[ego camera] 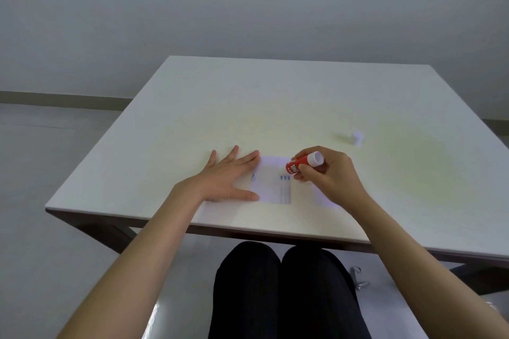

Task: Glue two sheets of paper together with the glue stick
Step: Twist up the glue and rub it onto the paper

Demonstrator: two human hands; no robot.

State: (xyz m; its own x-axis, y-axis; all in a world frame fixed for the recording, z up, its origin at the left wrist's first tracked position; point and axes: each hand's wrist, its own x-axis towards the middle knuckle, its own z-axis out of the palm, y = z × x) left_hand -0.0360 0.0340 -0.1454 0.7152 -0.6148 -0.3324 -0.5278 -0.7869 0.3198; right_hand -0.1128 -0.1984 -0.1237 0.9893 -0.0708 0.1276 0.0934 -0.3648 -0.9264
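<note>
A small white sheet of paper (271, 184) with faint blue print lies flat near the table's front edge. My left hand (228, 179) lies on the table with fingers spread, its fingertips and thumb touching the paper's left edge. My right hand (327, 170) grips a red glue stick (298, 164) with a white end, tilted, its lower tip down over the paper's right part. A second pale sheet (321, 197) seems to lie under my right hand; its outline is faint and mostly hidden.
The white table (248, 107) has a small white cap (357, 138) standing at the right, beyond my right hand. The table's front edge runs just below the paper. My dark-clothed legs show under it, and a metal clip (358, 278) lies on the floor.
</note>
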